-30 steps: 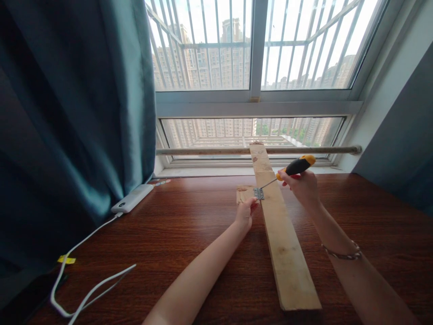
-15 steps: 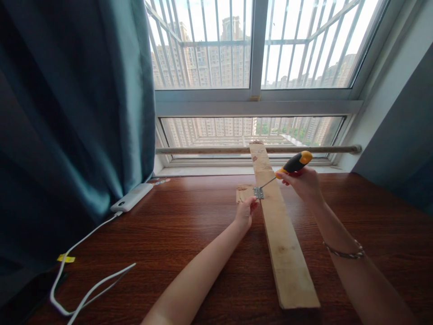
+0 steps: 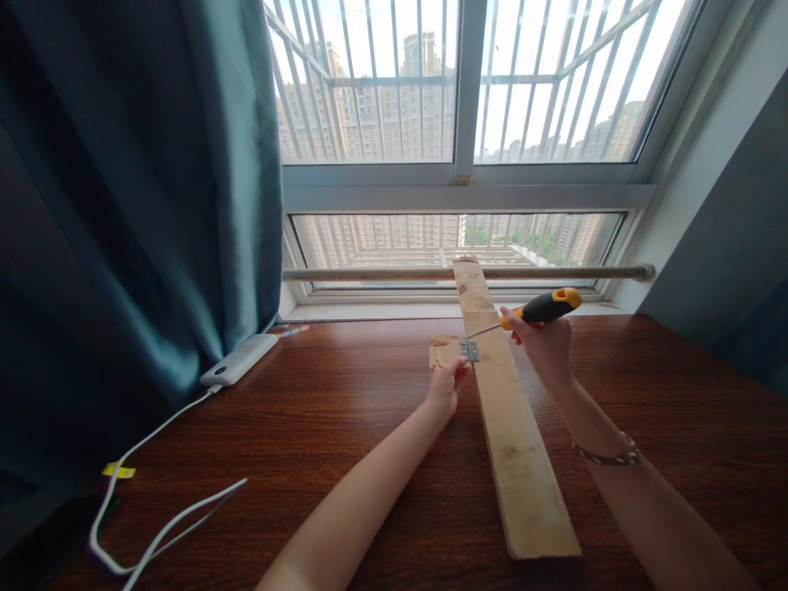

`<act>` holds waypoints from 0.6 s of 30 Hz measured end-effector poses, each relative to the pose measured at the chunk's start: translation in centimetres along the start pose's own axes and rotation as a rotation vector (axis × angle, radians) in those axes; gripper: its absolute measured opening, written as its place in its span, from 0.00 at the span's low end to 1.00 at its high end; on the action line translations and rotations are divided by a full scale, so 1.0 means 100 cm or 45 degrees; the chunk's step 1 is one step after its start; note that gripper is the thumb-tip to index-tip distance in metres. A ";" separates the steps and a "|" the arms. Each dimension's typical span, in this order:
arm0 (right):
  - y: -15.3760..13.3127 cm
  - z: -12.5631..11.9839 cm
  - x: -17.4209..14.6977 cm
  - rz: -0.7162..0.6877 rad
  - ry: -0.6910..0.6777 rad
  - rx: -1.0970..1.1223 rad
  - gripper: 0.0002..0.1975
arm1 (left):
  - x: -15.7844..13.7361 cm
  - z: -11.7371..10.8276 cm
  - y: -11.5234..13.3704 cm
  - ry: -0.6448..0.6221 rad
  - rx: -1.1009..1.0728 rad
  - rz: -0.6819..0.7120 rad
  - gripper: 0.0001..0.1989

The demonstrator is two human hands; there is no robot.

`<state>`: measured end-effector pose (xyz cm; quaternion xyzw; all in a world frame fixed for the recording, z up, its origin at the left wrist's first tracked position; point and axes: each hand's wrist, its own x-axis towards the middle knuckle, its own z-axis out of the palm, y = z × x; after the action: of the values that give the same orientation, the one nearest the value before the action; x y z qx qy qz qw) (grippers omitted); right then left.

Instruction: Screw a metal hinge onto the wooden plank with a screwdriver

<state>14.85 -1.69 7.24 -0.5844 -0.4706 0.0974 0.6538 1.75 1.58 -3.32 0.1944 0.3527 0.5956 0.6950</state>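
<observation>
A long pale wooden plank lies lengthwise in front of me. A short wooden board meets its left side, and a small metal hinge spans the joint. My left hand pinches the short board's near edge, its thumb beside the lower edge of the hinge. My right hand is closed around a screwdriver with a black and yellow handle, held over the plank. The shaft points left and down, and its tip is near the hinge's upper edge; contact cannot be made out.
A brown wood-grain table supports everything. A white power bank with a white cable lies on the left, by a dark blue curtain. Behind the table, a horizontal rail crosses in front of the window.
The screwdriver has tilted flatter, its handle lower and further right. Its tip has shifted left along the hinge's upper edge. My right hand has dropped slightly; my left hand has stayed put.
</observation>
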 end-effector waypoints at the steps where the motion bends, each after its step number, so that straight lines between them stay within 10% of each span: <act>1: 0.002 0.001 0.000 -0.005 -0.016 -0.011 0.16 | 0.000 0.000 0.000 0.001 0.000 0.002 0.05; 18: -0.009 -0.011 0.009 0.214 -0.489 0.321 0.20 | 0.000 0.001 0.001 0.015 0.032 -0.005 0.04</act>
<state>15.77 -2.05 8.57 -0.5061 -0.5202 0.3188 0.6096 1.77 1.60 -3.21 0.1991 0.3645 0.5909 0.6916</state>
